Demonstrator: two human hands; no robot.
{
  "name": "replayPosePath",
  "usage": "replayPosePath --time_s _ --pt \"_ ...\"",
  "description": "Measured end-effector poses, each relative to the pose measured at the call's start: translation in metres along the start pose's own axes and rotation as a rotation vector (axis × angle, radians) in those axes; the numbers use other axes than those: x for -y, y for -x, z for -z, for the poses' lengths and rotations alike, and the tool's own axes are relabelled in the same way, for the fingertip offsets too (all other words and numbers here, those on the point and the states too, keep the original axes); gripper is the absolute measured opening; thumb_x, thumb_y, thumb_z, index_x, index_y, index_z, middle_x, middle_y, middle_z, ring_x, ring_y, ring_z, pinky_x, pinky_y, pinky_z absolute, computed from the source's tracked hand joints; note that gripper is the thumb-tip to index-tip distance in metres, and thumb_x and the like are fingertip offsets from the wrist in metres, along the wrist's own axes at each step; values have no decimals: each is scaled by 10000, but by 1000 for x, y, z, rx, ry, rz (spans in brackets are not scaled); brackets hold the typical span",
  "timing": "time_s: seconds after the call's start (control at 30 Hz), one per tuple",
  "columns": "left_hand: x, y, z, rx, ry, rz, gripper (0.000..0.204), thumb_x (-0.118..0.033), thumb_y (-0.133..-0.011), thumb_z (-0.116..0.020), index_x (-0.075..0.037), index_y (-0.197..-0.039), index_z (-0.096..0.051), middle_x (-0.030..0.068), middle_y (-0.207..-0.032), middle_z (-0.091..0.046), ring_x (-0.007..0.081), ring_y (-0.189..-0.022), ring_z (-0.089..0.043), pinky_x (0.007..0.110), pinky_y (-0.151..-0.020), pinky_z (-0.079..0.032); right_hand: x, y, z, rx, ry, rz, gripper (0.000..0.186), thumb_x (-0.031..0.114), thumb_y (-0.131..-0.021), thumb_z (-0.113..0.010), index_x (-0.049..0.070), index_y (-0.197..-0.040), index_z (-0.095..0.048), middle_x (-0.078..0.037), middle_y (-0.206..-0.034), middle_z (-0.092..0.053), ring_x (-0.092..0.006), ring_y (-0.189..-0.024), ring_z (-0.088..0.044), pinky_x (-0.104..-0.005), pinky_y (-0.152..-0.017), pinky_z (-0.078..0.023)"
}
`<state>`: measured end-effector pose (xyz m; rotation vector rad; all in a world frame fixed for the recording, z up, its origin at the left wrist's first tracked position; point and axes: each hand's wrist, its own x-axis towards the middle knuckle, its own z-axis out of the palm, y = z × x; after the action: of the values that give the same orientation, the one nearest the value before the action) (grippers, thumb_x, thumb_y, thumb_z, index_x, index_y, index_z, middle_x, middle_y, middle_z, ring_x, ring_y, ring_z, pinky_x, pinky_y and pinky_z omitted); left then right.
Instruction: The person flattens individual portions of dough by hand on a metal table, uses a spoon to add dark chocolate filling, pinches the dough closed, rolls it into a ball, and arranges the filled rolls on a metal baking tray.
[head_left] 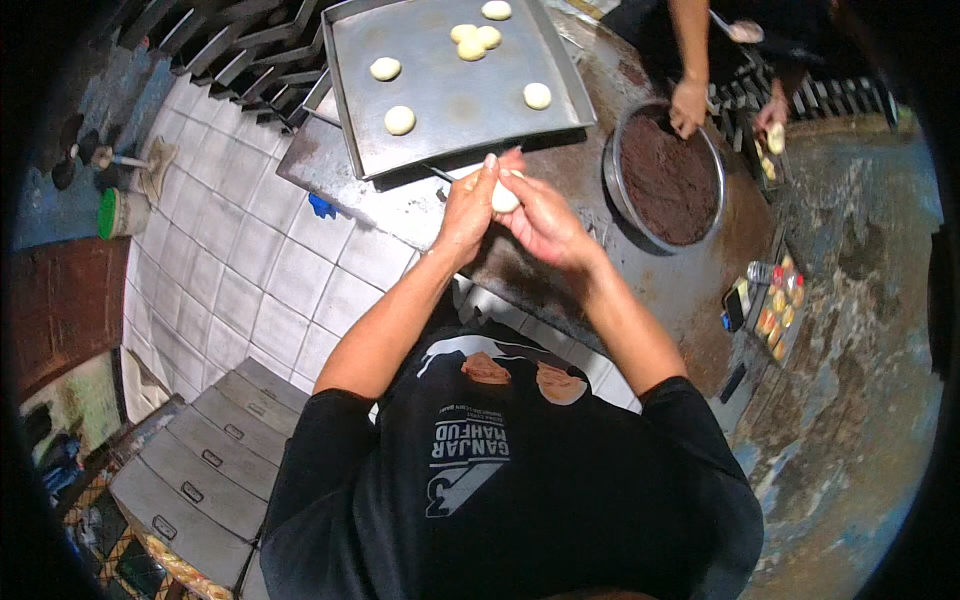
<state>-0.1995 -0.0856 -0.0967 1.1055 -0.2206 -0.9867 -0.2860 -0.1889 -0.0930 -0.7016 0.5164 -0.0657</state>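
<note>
In front of me, over the table's edge, my left hand point(468, 212) and my right hand point(545, 222) are closed together around a pale dough ball point(505, 198). Part of the dough shows between the fingers; the rest is hidden. A thin dark stick-like tool point(438, 173) juts out beside my left hand; whether that hand grips it I cannot tell. Just beyond lies a metal baking tray point(450, 110) with several pale dough balls point(400, 121) spread on it, some clustered together near the far side.
At the right stands a metal bowl point(612, 185) of dark brown crumbly filling point(670, 185), with another person's hand point(688, 105) at its far rim. A second hand point(772, 112) is near pale pieces. A clear bag of buns point(780, 315) lies right; grey drawers point(200, 465) stand lower left.
</note>
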Motion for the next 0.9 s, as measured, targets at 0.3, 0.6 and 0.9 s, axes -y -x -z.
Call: replayPosePath --time_s 0.3,0.6,0.9 --pt "-74 -69 114 -276 -243 -165 566 -142 -1003 -630 0 -1498 -396 149 -1449 -520 187 -1195 -579 316 -1005 -478 55 -234 40 177 2073 577 510 198 -918 -711 -4 -1347 -524 -209 -1313 -583 -339 -1152 -597 -457 -960 -480" --pt "-98 -114 156 -220 -564 -249 428 -65 -956 -633 -4 -1371 -549 166 -1260 -615 221 -1075 -649 323 -911 -523 62 -268 36 507 2107 623 534 220 -955 -651 42 -1430 -484 -126 -1525 -452 -360 -1467 -328 -522 -1200 -295" --pt "-100 -128 133 -199 -533 -234 387 -108 -963 -616 -54 -1344 -579 156 -1189 -648 260 -1067 -657 354 -916 -531 149 -356 68 -569 1537 625 498 384 -931 -655 -48 -1178 -680 -247 -1139 -696 -358 -1097 -650 -434 -966 -486"
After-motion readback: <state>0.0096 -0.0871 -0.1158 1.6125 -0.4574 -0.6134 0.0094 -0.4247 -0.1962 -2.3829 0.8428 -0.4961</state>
